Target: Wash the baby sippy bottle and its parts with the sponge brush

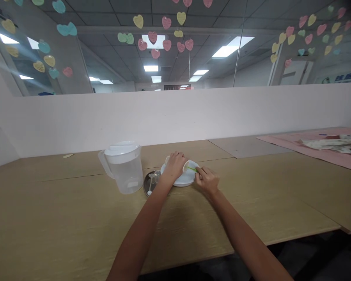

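Over a white basin-like dish (185,180), my left hand (175,166) is closed around a small clear vessel. Its pale round rim (185,166) faces right, and most of its body is hidden by my fingers. My right hand (207,179) pinches a thin green stick (192,169), whose far end points into the rim; its tip cannot be made out. Left of the dish, a dark round metal tray (146,186) holds clear plastic or glass pieces (152,177), partly hidden behind my left forearm.
A lidded translucent pitcher (128,173) with a handle stands left of the tray. Along the back runs a white wall (178,117) below a window with heart-shaped notes. A pink cloth (304,144) with crumpled fabric lies at far right. The wooden table's (193,234) front edge is near me.
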Demonstrator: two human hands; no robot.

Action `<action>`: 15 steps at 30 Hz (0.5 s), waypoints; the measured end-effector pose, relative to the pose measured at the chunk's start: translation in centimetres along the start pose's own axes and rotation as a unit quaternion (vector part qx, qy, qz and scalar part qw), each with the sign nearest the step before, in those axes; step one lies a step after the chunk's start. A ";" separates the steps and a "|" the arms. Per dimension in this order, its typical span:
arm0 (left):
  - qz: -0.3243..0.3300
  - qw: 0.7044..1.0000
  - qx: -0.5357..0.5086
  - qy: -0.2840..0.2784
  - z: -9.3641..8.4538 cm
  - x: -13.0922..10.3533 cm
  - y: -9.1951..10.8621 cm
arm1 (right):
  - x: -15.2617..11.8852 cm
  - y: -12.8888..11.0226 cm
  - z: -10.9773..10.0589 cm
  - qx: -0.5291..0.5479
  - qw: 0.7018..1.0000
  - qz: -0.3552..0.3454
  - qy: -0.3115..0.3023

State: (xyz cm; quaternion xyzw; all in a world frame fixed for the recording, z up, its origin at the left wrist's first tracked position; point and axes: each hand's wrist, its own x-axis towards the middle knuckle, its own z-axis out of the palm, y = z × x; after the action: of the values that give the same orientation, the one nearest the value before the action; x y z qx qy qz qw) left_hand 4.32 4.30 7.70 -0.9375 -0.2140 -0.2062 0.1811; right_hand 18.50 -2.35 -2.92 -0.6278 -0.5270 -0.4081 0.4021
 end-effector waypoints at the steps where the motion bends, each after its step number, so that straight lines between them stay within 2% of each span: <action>1: 0.001 1.000 -0.002 -0.004 0.1 0.0 0.0 | 0.0 0.1 0.0 -0.002 1.000 0.000 -0.003; 5: -0.030 0.999 0.013 -0.002 0.0 -0.1 -1.1 | -0.1 1.2 0.1 0.005 1.000 0.025 0.010; 8: -0.076 0.997 0.030 0.003 -0.3 -0.5 -2.3 | -0.3 2.5 0.1 0.019 0.996 0.086 0.004; 10: -0.096 0.995 0.024 -0.001 -0.5 -0.9 -3.0 | -0.3 3.2 0.2 0.020 0.983 0.182 0.001; 12: -0.120 0.993 -0.003 -0.010 -0.7 -1.0 -3.3 | -0.2 3.8 0.3 0.015 0.955 0.294 -0.014; 13: -0.136 0.990 -0.024 -0.012 -0.8 -1.0 -3.4 | -0.2 4.1 0.4 0.008 0.938 0.344 -0.038; 15: -0.171 0.982 -0.084 -0.005 -1.1 -1.0 -3.2 | -0.1 4.4 0.7 -0.009 0.902 0.414 -0.127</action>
State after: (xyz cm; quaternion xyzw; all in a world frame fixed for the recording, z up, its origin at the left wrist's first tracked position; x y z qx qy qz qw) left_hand 1.67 6.26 8.96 -0.8998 -0.3543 -0.2469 0.0624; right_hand 22.91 -2.29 -3.57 -0.8391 -0.2630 -0.1266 0.4591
